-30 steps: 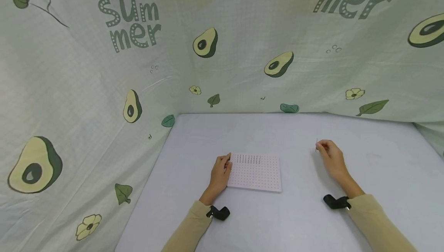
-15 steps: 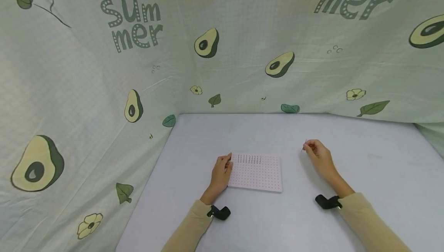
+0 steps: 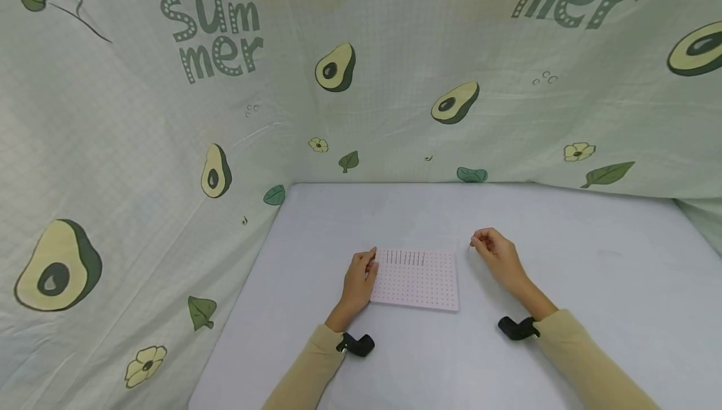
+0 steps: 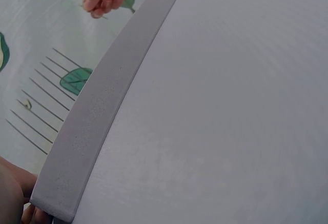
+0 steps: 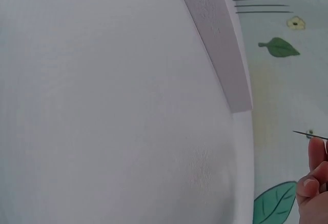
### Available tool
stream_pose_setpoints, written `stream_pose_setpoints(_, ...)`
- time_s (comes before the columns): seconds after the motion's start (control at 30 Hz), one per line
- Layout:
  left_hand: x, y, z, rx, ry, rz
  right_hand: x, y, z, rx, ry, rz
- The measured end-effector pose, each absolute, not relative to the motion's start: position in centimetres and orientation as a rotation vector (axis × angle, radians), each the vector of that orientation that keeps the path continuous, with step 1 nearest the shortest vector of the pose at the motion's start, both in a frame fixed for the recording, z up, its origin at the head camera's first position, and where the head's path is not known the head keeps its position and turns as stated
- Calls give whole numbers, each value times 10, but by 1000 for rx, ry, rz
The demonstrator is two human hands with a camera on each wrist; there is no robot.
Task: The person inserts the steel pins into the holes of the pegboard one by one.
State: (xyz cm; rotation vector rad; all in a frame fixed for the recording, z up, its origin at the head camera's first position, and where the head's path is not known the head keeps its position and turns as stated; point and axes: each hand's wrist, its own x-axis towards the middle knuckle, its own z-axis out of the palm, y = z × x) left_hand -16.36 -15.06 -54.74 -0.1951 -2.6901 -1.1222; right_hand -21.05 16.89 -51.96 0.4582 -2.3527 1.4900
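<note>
A pale pink board (image 3: 417,288) with a grid of small holes lies on the table; its thick side shows in both wrist views. Several thin dark needle-like pins (image 3: 405,258) stand upright in a row along its far edge. My left hand (image 3: 358,279) grips the board's left edge, thumb on the near side. To the right of the board, my right hand (image 3: 496,258) is raised above the table and pinches one thin pin (image 5: 302,133) between thumb and fingertips. In the right wrist view this hand is partly cut off at the frame edge.
The board lies on a white table (image 3: 338,215). Behind and to the left hangs a pale cloth (image 3: 383,140) printed with avocados, leaves and lettering. A black wrist camera (image 3: 516,328) sits on the right wrist, another black camera (image 3: 358,345) on the left.
My right hand has moved left toward the board with the pin, which has tilted from upright. My left hand and the board have stayed in place.
</note>
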Motion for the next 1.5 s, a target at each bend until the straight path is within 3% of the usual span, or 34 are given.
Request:
stream_pose_setpoints(0.93,-163,-153,-548,-191,-2683,-1150,-203,115,-526,772,-2397,1530)
stream_pose_setpoints(1.5,-165,-153,-549,-198,-2704,-1121,-202,109,-528,790,-2473,1492)
